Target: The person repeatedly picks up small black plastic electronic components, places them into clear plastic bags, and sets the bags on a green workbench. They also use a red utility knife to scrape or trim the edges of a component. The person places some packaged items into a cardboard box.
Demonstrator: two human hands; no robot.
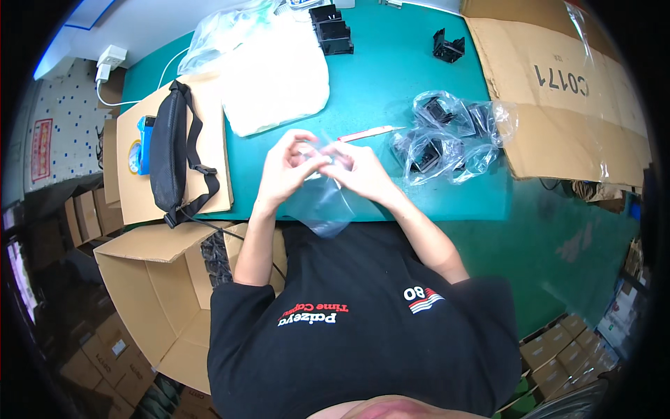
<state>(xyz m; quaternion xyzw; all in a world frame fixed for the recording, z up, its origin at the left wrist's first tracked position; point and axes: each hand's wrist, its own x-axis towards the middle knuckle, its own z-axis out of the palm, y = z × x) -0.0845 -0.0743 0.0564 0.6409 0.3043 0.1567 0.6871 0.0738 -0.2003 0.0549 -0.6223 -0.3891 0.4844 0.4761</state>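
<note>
Between my two hands hangs a clear plastic bag [326, 209], its lower end over the table's near edge. My left hand [289, 167] pinches the bag's upper part with thumb and fingers. From the other side my right hand [359, 171] grips the same part, its fingertips slightly blurred and close to the left ones. No part shows inside the bag. Just beyond my right hand lies a red and white pen-like tool [366, 133]. To the right, several black plastic parts [426, 155] rest in clear bags on the green table [377, 84].
A white bag stack [279, 84] lies at the far left of centre. Black parts [333, 31] and one loose black part [448, 46] sit at the back. A black waist bag [171, 150] rests on cardboard at left. Cardboard boxes [153, 300] stand lower left; another carton [551, 91] is at right.
</note>
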